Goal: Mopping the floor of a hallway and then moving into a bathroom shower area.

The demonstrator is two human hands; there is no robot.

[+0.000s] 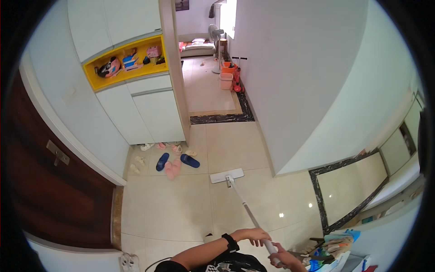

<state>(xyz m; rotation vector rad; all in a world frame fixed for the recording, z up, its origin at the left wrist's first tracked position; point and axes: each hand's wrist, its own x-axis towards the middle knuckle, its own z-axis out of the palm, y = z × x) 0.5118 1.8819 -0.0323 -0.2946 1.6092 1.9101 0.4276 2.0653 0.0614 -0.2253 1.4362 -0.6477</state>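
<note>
The right hand (284, 259) gripped the low end of the mop (244, 204) handle, fingers curled round it. Just above it the left hand (256, 235), a black watch (231, 243) on its wrist, was closed on the same handle. The handle slanted up and left to the flat white mop head (226, 175), which lay on the beige floor (181, 213) near the wall corner. Blue and pink slippers (174, 163) lay left of the head, below the white cabinet (149, 113).
</note>
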